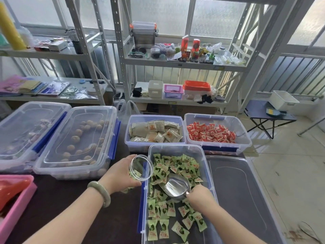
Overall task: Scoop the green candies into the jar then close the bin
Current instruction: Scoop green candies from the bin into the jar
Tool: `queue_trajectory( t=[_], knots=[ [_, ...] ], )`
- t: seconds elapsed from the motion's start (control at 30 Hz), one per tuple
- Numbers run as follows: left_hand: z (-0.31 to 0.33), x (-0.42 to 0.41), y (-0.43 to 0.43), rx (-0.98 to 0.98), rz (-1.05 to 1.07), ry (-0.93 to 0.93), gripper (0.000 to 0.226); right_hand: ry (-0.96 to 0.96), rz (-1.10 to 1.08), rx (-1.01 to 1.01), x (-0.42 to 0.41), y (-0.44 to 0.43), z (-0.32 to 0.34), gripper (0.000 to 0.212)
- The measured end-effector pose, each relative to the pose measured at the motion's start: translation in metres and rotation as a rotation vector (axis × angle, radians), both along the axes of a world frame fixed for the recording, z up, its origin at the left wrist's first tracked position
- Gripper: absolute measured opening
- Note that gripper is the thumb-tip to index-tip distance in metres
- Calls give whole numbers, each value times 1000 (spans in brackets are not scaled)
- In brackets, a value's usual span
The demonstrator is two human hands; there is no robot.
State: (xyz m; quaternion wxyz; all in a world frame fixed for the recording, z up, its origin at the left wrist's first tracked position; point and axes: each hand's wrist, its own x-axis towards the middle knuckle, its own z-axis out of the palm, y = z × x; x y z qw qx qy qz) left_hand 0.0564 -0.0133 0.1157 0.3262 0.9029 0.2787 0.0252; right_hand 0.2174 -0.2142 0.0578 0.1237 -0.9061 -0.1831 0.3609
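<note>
An open clear bin (177, 147) in front of me holds several green wrapped candies (177, 168). My left hand (121, 175) grips a clear jar (140, 168), tilted with its mouth toward the bin at the bin's left wall; a few green candies lie inside it. My right hand (200, 196) holds the handle of a metal scoop (175, 186) that rests in the candies with its bowl empty. The bin's clear lid (239, 194) lies flat on the table just right of the bin.
Behind stand open bins of beige packets (155, 132) and red candies (211, 132). Two lidded bins (77, 141) sit at the left, a pink tray (15, 198) at the near left. Metal shelves with assorted items rise behind; tiled floor lies to the right.
</note>
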Motion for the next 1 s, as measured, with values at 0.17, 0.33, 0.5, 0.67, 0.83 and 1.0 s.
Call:
queue_trajectory(
  t=[0.17,0.33,0.5,0.67,0.83,1.0],
  knots=[
    [1,3,-1,3,10,14,82,-24,-21,32,4,14,-21,40],
    [1,5,-2,2,36,11,82,108,-203,131,11,25,-43,38],
    [1,5,-3,4,52,9,83,222,-288,245,3,32,-66,34],
    [0,3,-3,-1,49,-1,81,108,-234,309,3,19,-67,36],
    [-1,0,0,-10,27,-16,73,95,-260,405,1,0,-57,32],
    [0,-1,4,-11,21,-41,75,82,-288,472,-4,-17,-52,29]
  ],
)
